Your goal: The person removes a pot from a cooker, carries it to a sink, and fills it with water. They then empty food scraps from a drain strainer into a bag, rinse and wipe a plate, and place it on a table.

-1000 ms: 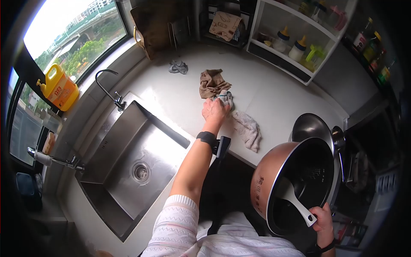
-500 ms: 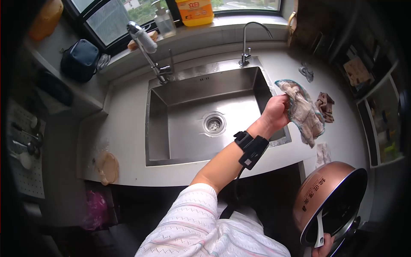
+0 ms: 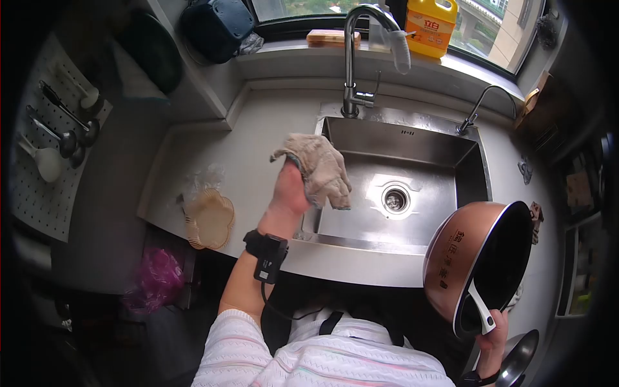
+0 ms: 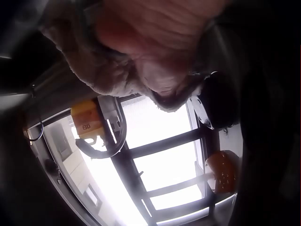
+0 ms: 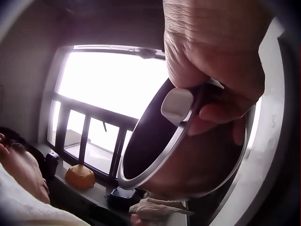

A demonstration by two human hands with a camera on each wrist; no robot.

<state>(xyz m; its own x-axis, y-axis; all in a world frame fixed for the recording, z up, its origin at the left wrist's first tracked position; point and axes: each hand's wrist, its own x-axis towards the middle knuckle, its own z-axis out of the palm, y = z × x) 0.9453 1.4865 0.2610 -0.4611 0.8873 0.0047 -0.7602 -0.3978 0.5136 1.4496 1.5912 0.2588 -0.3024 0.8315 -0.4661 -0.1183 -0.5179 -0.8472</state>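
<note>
My left hand [image 3: 289, 193] holds a beige cloth [image 3: 322, 169] with teal edging, raised over the sink's left end. Folds of that cloth [image 4: 103, 77] hang past the fingers in the left wrist view. At the lower right, my right hand [image 3: 494, 334] grips the rim of a copper-coloured pot [image 3: 456, 258] with a dark inside. The pot is tilted, its mouth turned to the right. A white-handled utensil [image 3: 480, 308] leans inside, its handle end [image 5: 177, 107] at the rim beside my fingers; its head is hidden.
A steel sink [image 3: 361, 222] with a tall faucet [image 3: 350, 77] is set in the counter. Left of it lies a beige scalloped dish [image 3: 211, 220]. A yellow detergent bottle [image 3: 431, 29] stands on the sill. Below the pot is a dark pan [image 3: 520, 356]; a pink bag [image 3: 158, 278] hangs front left.
My left hand has picked the teal-edged cloth off the right counter and carried it left across the sink. The view has turned left. My right hand still holds the pot.
</note>
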